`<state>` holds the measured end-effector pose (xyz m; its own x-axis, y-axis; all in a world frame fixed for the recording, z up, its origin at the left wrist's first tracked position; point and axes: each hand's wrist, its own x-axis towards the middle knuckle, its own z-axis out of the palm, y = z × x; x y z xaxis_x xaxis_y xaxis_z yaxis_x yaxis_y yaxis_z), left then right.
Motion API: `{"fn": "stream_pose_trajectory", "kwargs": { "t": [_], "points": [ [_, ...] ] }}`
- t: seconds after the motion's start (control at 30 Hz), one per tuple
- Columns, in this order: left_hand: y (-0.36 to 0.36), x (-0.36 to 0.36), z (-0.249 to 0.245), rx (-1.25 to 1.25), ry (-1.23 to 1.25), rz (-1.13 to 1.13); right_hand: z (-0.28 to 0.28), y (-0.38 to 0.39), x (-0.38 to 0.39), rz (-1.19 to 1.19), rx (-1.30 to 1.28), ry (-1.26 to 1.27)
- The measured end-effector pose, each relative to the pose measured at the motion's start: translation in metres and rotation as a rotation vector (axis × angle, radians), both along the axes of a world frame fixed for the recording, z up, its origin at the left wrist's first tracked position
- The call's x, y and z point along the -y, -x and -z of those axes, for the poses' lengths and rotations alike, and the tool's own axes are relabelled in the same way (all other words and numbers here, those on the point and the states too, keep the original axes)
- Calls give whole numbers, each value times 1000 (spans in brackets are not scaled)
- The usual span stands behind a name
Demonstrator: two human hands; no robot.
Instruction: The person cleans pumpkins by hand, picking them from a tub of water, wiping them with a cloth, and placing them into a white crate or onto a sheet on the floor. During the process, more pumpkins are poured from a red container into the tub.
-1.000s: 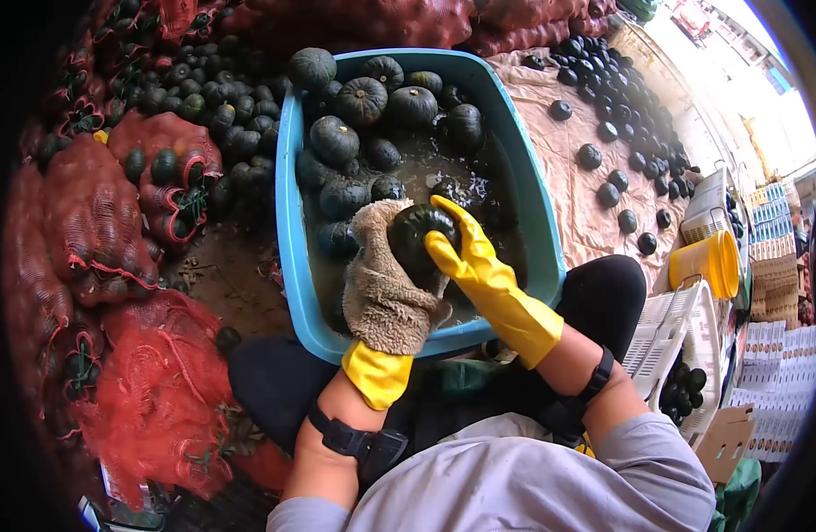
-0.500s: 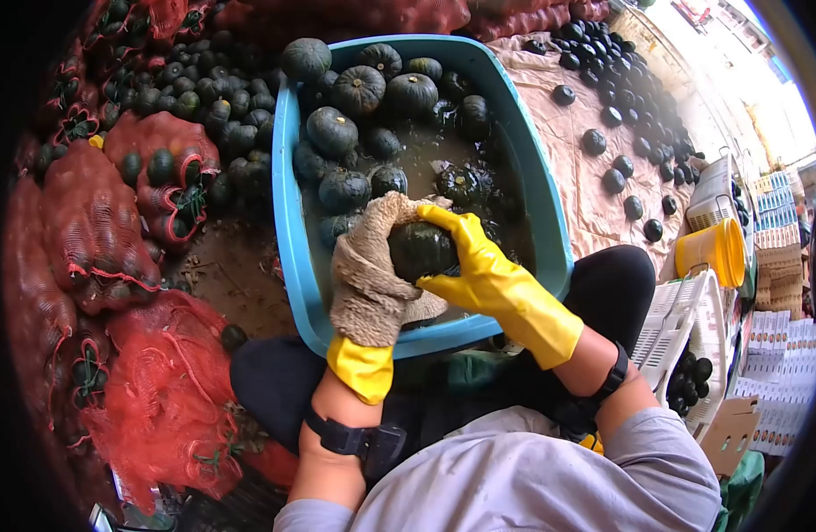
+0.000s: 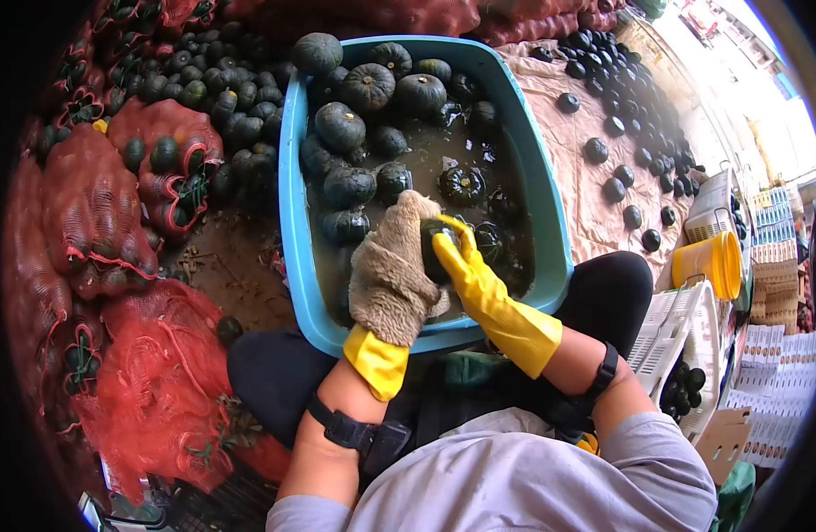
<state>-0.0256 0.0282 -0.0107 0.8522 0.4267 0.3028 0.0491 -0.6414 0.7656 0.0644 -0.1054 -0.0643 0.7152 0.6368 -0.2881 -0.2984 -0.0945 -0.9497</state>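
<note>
Over the near part of the blue tub point(image 3: 290, 191), a wet dark green pumpkin point(image 3: 433, 255) sits between my two hands. My right hand point(image 3: 470, 279), in a yellow rubber glove, grips it from the right with bent fingers. A rough beige cloth point(image 3: 392, 275) is wrapped over my left hand point(image 3: 379, 355), whose yellow glove cuff shows below it. That cloth presses against the pumpkin's left side and hides my left fingers. Several other pumpkins point(image 3: 339, 127) lie in the tub's murky water, mostly along the left and far side.
Red mesh sacks point(image 3: 97, 213) and a heap of pumpkins point(image 3: 222, 89) stand on the left. To the right, many pumpkins lie on a tan sheet point(image 3: 558, 160). A yellow bucket point(image 3: 707, 266), a white crate point(image 3: 678, 328) and stacked cartons point(image 3: 776, 372) are further right.
The pumpkin has turned and moved slightly right in my hands. My cloth-covered left hand now covers more of its side, and my right hand has shifted right and down.
</note>
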Motion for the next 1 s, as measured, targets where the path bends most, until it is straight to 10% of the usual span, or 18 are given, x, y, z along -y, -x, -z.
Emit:
{"fn": "stream_pose_trajectory", "kwargs": {
  "t": [0.17, 0.23, 0.33, 0.4, 0.53, 0.73, 1.0],
  "points": [
    [1, -11, 0, -65, 249, -142, -25, -30, 14, -116, -1163, -387],
    [0, -12, -6, -65, 624, -166, 4, -41, 21, -86, -764, -242],
    [8, -13, -6, 40, 277, -338, -29, -38, 17, -57, -146, -22],
    [4, -17, 0, 87, 352, -372, -30, -37, 15, -389, 909, 563],
    [-11, -21, 24, 101, 545, -356, -20, -7, -42, -783, 1028, 1051],
    [-12, -17, 42, -120, 677, -92, 69, -31, -24, -485, 1735, 737],
    [-3, -23, 37, -21, 1190, -181, -15, -69, -22, -762, 546, 657]
  ]
}}
